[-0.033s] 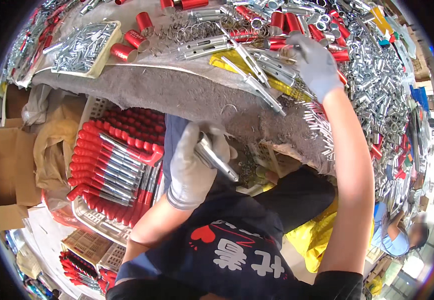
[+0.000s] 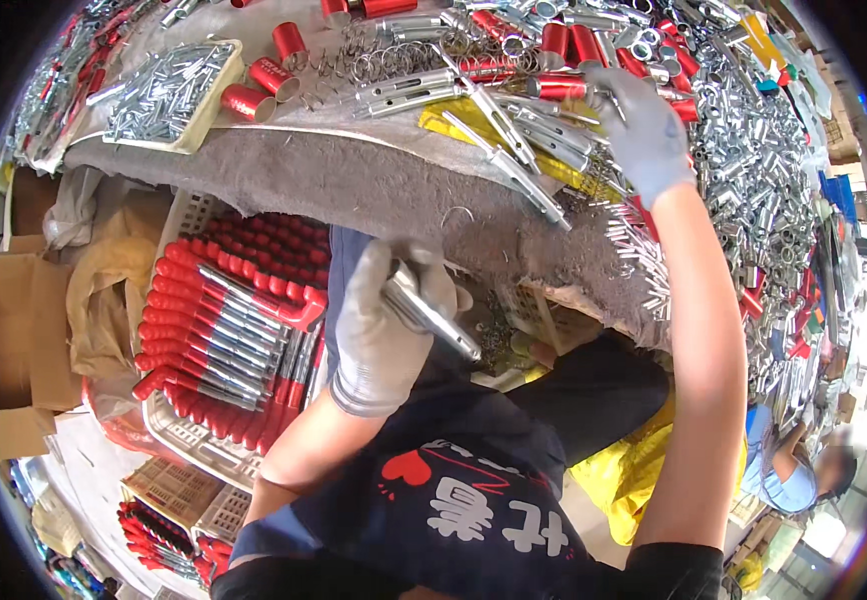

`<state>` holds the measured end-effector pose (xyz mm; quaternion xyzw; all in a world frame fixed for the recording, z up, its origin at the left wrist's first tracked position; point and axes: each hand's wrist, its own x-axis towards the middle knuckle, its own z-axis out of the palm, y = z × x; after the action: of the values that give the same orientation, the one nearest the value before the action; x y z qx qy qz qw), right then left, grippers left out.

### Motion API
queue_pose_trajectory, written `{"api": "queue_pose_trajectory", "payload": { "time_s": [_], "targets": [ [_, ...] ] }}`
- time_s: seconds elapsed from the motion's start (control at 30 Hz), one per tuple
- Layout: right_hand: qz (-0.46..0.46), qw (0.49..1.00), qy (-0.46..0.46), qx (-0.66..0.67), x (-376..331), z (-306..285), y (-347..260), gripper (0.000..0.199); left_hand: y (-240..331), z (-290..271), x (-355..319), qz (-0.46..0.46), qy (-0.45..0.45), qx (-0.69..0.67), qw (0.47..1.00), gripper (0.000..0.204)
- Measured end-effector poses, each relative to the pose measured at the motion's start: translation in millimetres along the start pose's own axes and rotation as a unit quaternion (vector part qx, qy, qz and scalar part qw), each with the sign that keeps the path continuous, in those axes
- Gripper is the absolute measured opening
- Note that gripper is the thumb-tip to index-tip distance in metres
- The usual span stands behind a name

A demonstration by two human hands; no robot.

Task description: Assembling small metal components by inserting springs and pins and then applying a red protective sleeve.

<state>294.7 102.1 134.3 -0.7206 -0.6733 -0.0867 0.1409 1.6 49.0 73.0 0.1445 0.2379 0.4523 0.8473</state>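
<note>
My left hand (image 2: 384, 330), in a grey-white glove, is closed around a silver slotted metal tube (image 2: 432, 318), held above my lap. The tube slants down to the right, its lower end sticking out of the fist. Over the bench, my gloved right hand (image 2: 644, 140) reaches into the metal parts with its fingers bent together. Something small and shiny shows at those fingertips, too small to name. Just left of them lies a red sleeve (image 2: 558, 87). Several slotted silver tubes with rods (image 2: 522, 180) lie nearer, partly on a yellow sheet (image 2: 444, 122).
A white tray of metal pins (image 2: 169, 100) stands at the bench's left. Coil springs (image 2: 354, 62) lie further back, and small metal fittings (image 2: 754, 160) heap at the right. Below left, a white crate (image 2: 169, 425) holds red-handled tools (image 2: 244, 340). Another person (image 2: 789, 475) is at the far right.
My right hand has shifted slightly right and toward me, uncovering more of the red sleeve. My left hand still holds the tube, which has turned a little.
</note>
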Motion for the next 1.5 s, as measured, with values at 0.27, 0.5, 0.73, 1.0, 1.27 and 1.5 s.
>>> {"api": "queue_pose_trajectory", "payload": {
  "time_s": [0.27,0.5,0.73,1.0,1.27,1.5],
  "targets": [
    [0.107,0.938,-0.124,0.307,-161.2,-67.6,-79.7,0.017,34.2,17.2,3.5,0.016,-0.023,-0.245,0.969,0.024],
    [0.133,0.859,-0.159,0.468,-209.6,-52.3,-103.2,0.014,-12.9,37.5,-13.3,-0.038,-0.057,-0.192,0.979,0.032],
    [0.335,0.705,-0.091,0.618,-227.6,-33.4,-112.8,0.044,-44.6,52.6,-38.0,-0.062,-0.016,-0.160,0.985,0.025],
    [0.277,0.863,-0.096,0.411,-202.4,-51.8,-77.1,0.044,-12.3,13.0,-35.7,-0.288,-0.256,0.282,0.879,0.035],
    [0.131,0.957,-0.169,0.195,-55.5,-49.0,-2.2,0.033,-42.9,-16.8,-27.9,-0.404,-0.231,0.351,0.812,0.031],
    [0.292,0.922,0.023,-0.255,83.1,-59.4,295.8,0.051,-56.3,-70.5,-22.0,-0.468,-0.228,0.288,0.804,0.044]
  ]
}}
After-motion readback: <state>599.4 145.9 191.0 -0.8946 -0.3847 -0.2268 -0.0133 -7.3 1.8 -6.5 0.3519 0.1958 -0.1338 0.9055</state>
